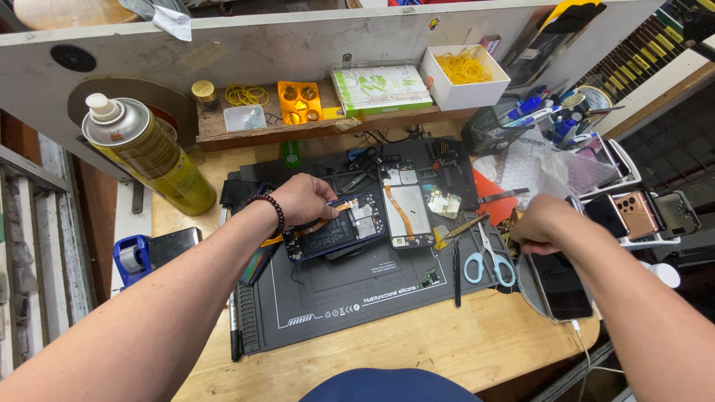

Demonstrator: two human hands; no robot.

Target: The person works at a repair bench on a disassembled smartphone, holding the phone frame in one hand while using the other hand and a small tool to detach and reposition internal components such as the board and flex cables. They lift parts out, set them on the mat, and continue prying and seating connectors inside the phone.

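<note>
Wooden tabletop point(417, 346) carries a dark rubber work mat point(350, 290), and on it lies an opened blue phone with its insides showing point(335, 231). The left hand point(302, 197) rests on the phone's top edge, its grip closed lightly on it to pin it down, so this looks like the taking-apart step. The right hand point(544, 223) is curled almost into a fist beside the blue-handled scissors point(488, 260); I cannot tell if it holds anything, and the next move likely needs a thin tool.
</note>
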